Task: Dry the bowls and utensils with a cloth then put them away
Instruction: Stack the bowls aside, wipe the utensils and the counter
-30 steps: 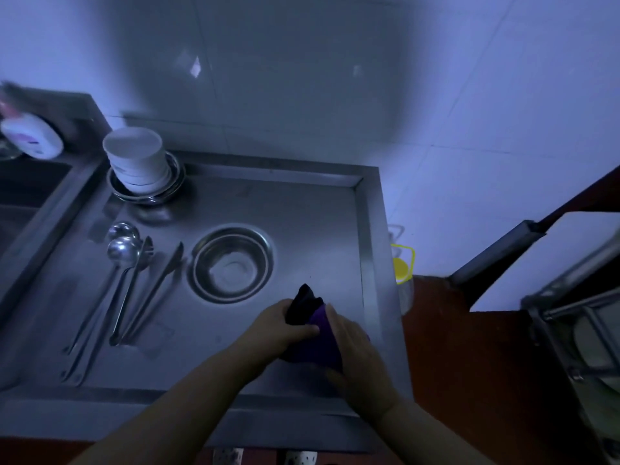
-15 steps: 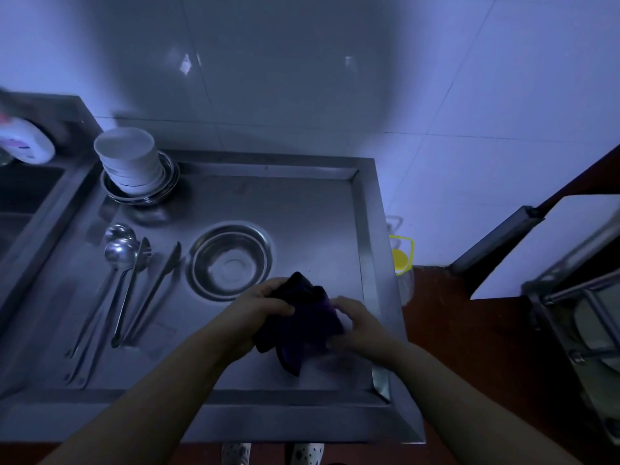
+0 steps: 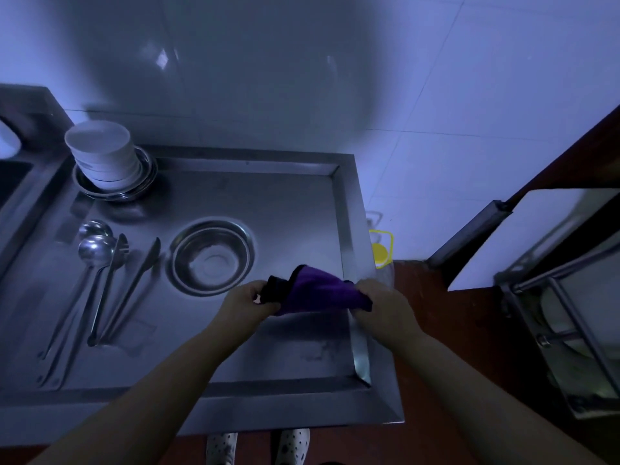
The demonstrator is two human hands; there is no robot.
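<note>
Cloth [image 3: 315,292] now stretched between left hand [image 3: 246,302] and right hand [image 3: 380,305], both pinching; bowl [image 3: 211,256], spoons [image 3: 97,263] left of grip: undried

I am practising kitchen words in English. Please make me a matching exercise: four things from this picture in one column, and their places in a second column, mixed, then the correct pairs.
Things
1. purple cloth
2. white bowls
3. steel bowl
4. spoons

Places
A. stacked at the far left corner of the steel tray
B. alone near the middle of the tray
C. held between the left hand and the right hand
D. lying in a row at the tray's left side

Pairs: 1-C, 2-A, 3-B, 4-D
</note>
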